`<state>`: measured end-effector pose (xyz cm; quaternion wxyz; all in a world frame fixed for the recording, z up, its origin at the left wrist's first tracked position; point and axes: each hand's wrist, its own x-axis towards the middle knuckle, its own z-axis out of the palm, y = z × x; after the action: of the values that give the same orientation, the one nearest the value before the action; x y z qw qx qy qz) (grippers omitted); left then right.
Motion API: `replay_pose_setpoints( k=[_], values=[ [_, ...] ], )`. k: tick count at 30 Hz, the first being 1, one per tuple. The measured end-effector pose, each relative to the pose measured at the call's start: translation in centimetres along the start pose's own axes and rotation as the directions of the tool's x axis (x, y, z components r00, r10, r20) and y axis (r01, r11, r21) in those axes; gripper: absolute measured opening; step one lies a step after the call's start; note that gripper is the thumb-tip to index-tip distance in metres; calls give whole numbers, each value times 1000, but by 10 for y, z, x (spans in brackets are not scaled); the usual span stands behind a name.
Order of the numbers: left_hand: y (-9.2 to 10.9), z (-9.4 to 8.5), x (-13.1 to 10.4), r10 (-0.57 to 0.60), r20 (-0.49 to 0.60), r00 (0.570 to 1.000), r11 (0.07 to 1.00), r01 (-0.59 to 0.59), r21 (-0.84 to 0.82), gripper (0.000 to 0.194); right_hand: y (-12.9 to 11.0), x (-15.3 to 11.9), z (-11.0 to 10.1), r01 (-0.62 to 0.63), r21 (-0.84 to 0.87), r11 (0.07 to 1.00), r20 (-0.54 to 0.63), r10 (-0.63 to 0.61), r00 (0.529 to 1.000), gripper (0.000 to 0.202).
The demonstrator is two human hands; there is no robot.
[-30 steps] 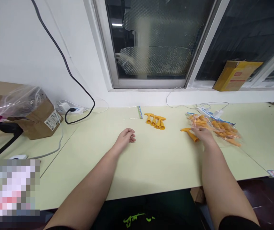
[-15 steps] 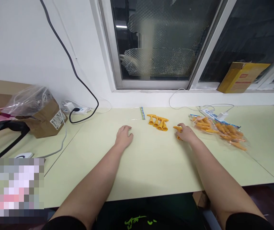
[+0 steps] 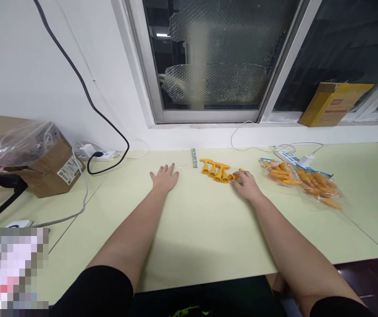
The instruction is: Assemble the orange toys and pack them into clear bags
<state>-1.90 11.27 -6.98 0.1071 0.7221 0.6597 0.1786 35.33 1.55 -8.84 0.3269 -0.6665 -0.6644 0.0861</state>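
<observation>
A row of several small orange plastic toy horns (image 3: 215, 171), each with a flared bell end and a crosspiece, lies on the pale table. My right hand (image 3: 246, 186) is at the right end of that row, its fingers closed around another orange horn (image 3: 231, 177), which is partly hidden by them. To the left, my left hand (image 3: 164, 178) lies flat with spread fingers. Just beyond it is a clear plastic bag with a colourful printed header strip (image 3: 194, 158); the bag's outline is hard to make out.
Clear bags of orange pieces (image 3: 317, 182) lie on the right, near a power strip (image 3: 291, 157). An open cardboard box (image 3: 55, 169) and a black cable (image 3: 109, 169) stand on the left. A yellow box (image 3: 334, 105) leans on the window sill.
My right hand has brought its horn left, up to the end of the row. My left hand has shifted slightly forward and left, and its fingers have spread. The view has turned slightly.
</observation>
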Motion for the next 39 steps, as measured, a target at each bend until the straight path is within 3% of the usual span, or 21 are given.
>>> replay_pose_setpoints(
  k=[4, 8, 13, 17, 20, 22, 24, 27, 29, 33, 39],
  values=[
    [-3, -4, -9, -56, -100, 993, 998, 54, -23, 45, -2, 0, -3, -50, 46, 998, -3, 50, 999, 32],
    [-19, -16, -23, -104, -153, 983, 995, 105, -3, 35, -3, 1, -4, -103, 66, 992, -21, 105, 994, 27],
    [-49, -38, -41, 4, -40, 999, 1000, -5, -25, 6, 1, 0, -5, -165, 1, 986, -114, 164, 980, 20],
    [-61, -58, -60, 142, 187, 972, 978, -108, -178, 44, -8, -1, -10, -44, 21, 999, -231, 48, 972, 15],
    [-53, -65, -77, 264, 316, 911, 947, -183, -264, 49, -30, -6, -11, 182, 84, 980, -234, -158, 959, 9],
    [-42, -63, -86, 328, 344, 880, 926, -228, -301, 41, -51, -15, -6, 358, 156, 921, -155, -335, 929, 9],
    [-28, -57, -93, 386, 325, 863, 896, -269, -352, 28, -73, -26, 2, 492, 234, 839, -35, -498, 866, 13],
    [-10, -44, -95, 453, 216, 865, 813, -302, -499, 15, -101, -41, 18, 613, 281, 738, 175, -668, 724, 18],
    [-3, -37, -92, 487, 175, 856, 760, -317, -567, 17, -110, -47, 26, 647, 287, 706, 239, -707, 666, 20],
    [5, -29, -80, 518, 203, 831, 774, -354, -525, 18, -109, -47, 31, 656, 281, 700, 253, -713, 654, 33],
    [33, -29, -80, 418, 144, 897, 893, -376, -249, 32, -112, -49, 33, 715, 124, 688, 278, -716, 641, 40]
  ],
)
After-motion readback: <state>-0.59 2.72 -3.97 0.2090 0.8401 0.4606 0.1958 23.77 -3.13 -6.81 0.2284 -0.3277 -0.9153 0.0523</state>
